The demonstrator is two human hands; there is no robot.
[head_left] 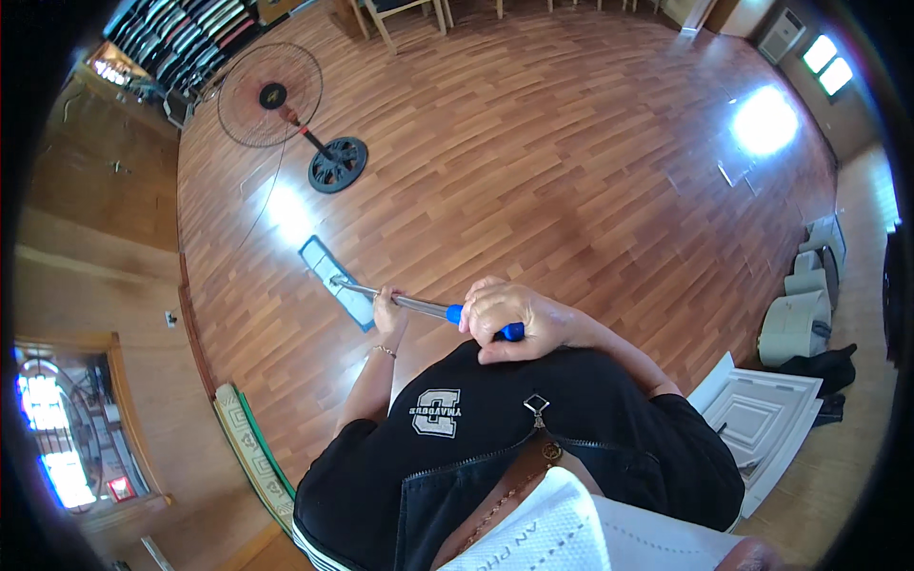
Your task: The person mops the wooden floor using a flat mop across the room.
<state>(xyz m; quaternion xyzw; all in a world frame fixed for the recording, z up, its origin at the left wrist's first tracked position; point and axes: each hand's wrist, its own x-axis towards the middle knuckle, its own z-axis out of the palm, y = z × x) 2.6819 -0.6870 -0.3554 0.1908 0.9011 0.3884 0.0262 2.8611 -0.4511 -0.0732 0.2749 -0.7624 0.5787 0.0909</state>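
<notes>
A flat mop (358, 306) with a pale pad and a blue-grey border lies on the wooden floor, a little left of the middle. Its metal pole (419, 305) slants up toward me and ends in a blue grip (512, 332). Around the upper end, at the blue grip, my right hand (514, 316) is closed. Lower on the pole, nearer the mop head, my left hand (388, 312) wraps round the metal; a bracelet sits on that wrist.
A standing fan (337, 164) is on the floor at far left, its cord trailing. Wooden chairs (386, 29) stand at the far edge. At right are pale rounded containers (792, 324) and a white panelled piece (757, 414). A rolled mat (249, 447) lies along the left wall.
</notes>
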